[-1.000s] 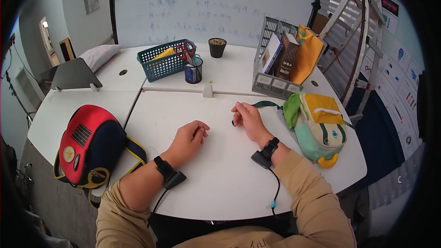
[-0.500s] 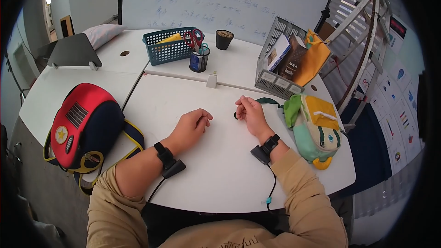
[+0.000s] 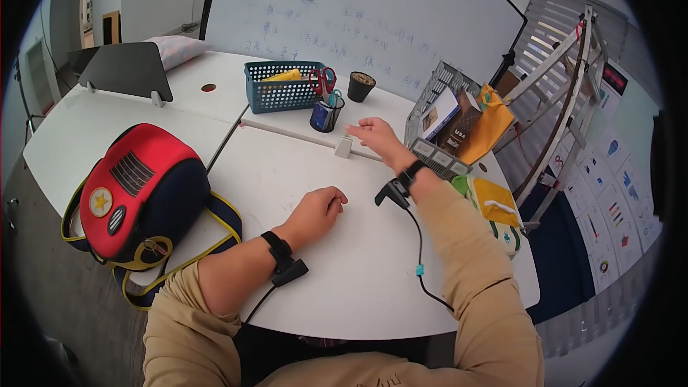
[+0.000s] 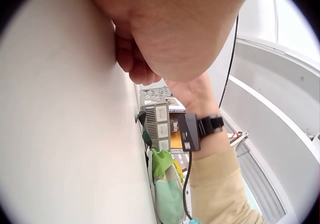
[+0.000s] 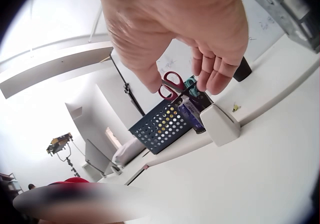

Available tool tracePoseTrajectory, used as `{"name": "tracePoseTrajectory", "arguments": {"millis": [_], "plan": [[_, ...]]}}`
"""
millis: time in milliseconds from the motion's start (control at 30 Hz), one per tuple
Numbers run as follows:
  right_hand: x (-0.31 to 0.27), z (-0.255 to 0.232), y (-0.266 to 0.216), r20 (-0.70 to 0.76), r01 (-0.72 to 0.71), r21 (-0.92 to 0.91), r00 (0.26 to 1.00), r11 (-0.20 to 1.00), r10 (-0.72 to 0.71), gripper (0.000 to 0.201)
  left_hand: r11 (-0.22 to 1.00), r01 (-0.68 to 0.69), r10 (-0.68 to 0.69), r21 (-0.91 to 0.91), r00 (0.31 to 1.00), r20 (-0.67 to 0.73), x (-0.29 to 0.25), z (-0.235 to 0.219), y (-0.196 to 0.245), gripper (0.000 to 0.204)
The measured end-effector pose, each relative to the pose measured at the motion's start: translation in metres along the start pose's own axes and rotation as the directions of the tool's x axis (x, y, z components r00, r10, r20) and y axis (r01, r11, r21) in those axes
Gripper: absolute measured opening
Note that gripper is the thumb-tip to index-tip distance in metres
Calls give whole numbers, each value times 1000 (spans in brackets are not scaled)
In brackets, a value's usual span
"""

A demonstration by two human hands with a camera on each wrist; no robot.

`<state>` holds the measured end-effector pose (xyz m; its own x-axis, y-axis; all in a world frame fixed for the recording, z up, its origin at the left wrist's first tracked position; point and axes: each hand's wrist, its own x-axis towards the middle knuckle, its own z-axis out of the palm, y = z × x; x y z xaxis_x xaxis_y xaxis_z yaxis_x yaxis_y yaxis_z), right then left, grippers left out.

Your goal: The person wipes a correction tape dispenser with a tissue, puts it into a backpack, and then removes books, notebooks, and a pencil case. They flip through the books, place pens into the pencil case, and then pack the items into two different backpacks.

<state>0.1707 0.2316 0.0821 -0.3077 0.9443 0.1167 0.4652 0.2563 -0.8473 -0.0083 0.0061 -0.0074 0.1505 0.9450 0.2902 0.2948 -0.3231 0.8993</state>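
Observation:
My right hand (image 3: 378, 139) reaches over the back of the table with its fingers extended and nothing in it. Close by its fingertips stands a dark mesh pen cup (image 3: 324, 117) holding red-handled scissors (image 3: 325, 89) and a teal-handled pair. In the right wrist view the thumb and fingers (image 5: 218, 79) are spread apart and overlap the scissors' handles. A small white block (image 3: 343, 147) sits just below this hand. My left hand (image 3: 315, 214) rests on the white table (image 3: 287, 301), fingers loosely curled, holding nothing.
A red and navy backpack (image 3: 143, 175) lies at left. Behind the cup are a teal basket (image 3: 276, 97) and a potted plant (image 3: 360, 88). On the right, a grey file box (image 3: 437, 159) holds books and a yellow envelope; my right sleeve partly hides a green-and-yellow backpack (image 3: 494, 204).
My right hand has moved up and forward from beside the green-and-yellow backpack toward the pen cup, its fingers straightening. My left hand stays on the table. The head view has shifted and tilted.

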Motion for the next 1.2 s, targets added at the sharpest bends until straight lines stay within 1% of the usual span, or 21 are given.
{"name": "tracePoseTrajectory", "arguments": {"millis": [67,100,200,300,333,433,467,567,600,667,700,767,800,900,933,1033,1067,1100,1167,1200], "plan": [[43,24,11,-42,58,-182,997,982,-67,103,1000,13,-13,4,1000,-1,-1,-1,3,22],[56,32,15,-59,80,-270,993,959,-100,111,1000,2,-2,3,1000,-6,-1,1,3,22],[73,58,3,-53,74,-339,994,938,-98,115,999,-38,39,21,999,-25,0,0,-5,22],[89,74,3,-40,127,-220,990,967,-139,111,994,-95,97,51,994,-40,0,2,-9,22],[97,80,8,-74,133,-247,985,960,-155,98,993,-106,109,59,993,-45,1,3,-9,22],[108,85,19,-156,99,-132,981,986,-119,86,991,-121,124,63,990,-59,1,2,-10,22],[112,85,22,-143,128,-176,978,976,-154,81,991,-123,126,62,990,-62,0,2,-10,22],[107,83,20,-226,198,-132,948,971,-224,86,982,-160,176,103,968,-177,1,4,-13,20],[100,79,13,-231,225,-141,940,964,-253,84,990,-123,137,74,960,-242,1,3,-11,20],[78,66,-12,-240,276,-158,921,948,-308,78,999,-54,53,7,929,-366,3,0,-7,26],[68,60,-18,-212,322,-91,918,942,-334,76,997,-73,77,27,885,-459,5,-1,-8,31],[44,45,-29,-163,399,47,907,916,-388,71,992,-101,123,70,770,-627,10,1,-15,43],[23,36,-37,-119,419,63,904,906,-410,65,997,-51,73,53,780,-622,13,-3,-16,57],[-18,8,-30,4,465,-66,885,883,-466,65,997,-60,1,-57,698,-716,22,-2,-27,62],[-39,-1,-34,55,409,-139,913,902,-405,67,977,-41,-112,-208,731,-673,19,-7,-18,69],[-94,-13,-39,177,435,-280,899,856,-399,72,913,-61,-236,-403,727,-645,26,-5,-25,73],[-109,-16,-40,213,401,-380,915,834,-343,77,892,-62,-255,-447,748,-612,30,-6,-35,78],[-125,-17,-46,253,385,-394,918,834,-305,80,852,-47,-293,-521,782,-550,29,-7,-30,79],[-134,-17,-20,302,540,-440,842,718,-448,80,758,-4,-352,-652,840,-413,24,-12,-14,82],[-140,-18,-17,315,529,-460,848,713,-426,80,730,41,-397,-682,837,-375,26,-15,-17,78]]}}
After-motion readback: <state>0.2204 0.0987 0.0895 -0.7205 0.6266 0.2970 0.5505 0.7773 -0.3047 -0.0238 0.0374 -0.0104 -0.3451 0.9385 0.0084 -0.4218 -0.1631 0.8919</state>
